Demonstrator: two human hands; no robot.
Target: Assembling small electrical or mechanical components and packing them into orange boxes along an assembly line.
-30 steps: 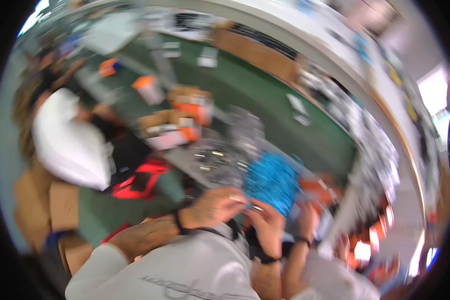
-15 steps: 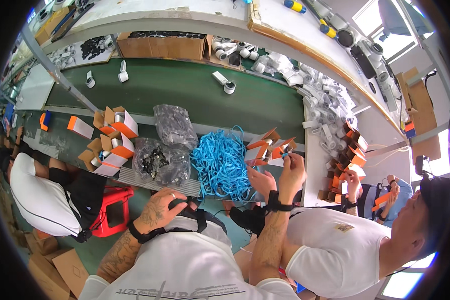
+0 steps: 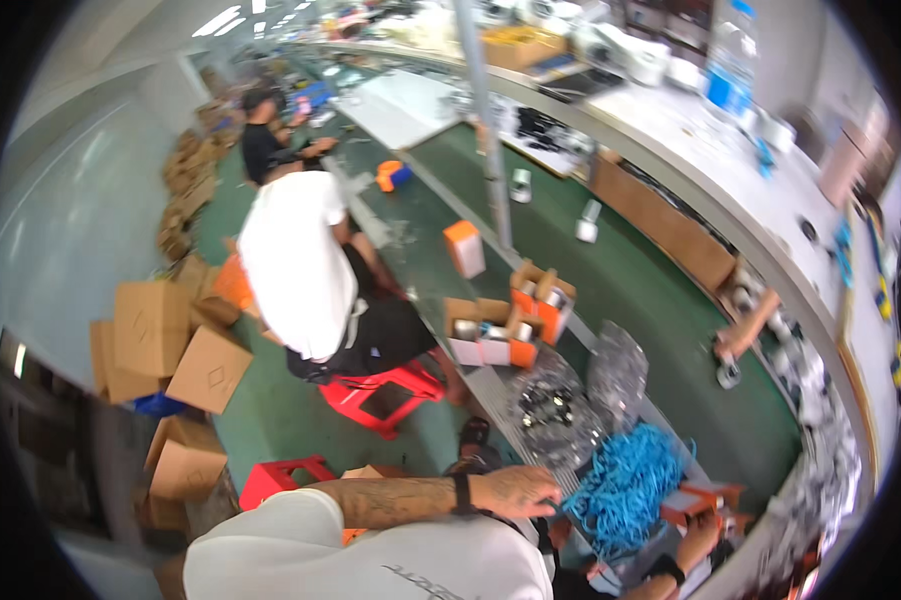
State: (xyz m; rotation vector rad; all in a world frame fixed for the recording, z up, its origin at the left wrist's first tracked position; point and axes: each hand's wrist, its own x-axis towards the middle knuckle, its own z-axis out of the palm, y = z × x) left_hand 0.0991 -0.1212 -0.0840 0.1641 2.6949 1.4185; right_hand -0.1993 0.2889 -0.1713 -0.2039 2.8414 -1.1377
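My left hand (image 3: 515, 491) is in front of my waist, a black band on its wrist. Its fingers are curled over a small dark thing that I cannot make out. At the lower right, my right hand (image 3: 698, 540) has bent fingers against an open orange-and-white box (image 3: 692, 500); what they pinch is hidden and blurred. Between the hands lies a heap of blue lanyards (image 3: 625, 490). Beyond it are a clear plastic bag (image 3: 555, 410) of small dark and shiny parts and another clear bag (image 3: 617, 375).
Open boxes (image 3: 490, 330) with white devices stand left of the bags. A green conveyor belt (image 3: 660, 320) runs behind, where another person's hand (image 3: 748, 330) touches a white device. A co-worker (image 3: 295, 265) sits on a red stool (image 3: 385, 395). Cartons (image 3: 210, 370) line the floor.
My view has swung left, bringing the cartons and co-workers into sight. My left hand stays at my waist; my right hand remains by the boxes. Another person's hand now appears over the belt.
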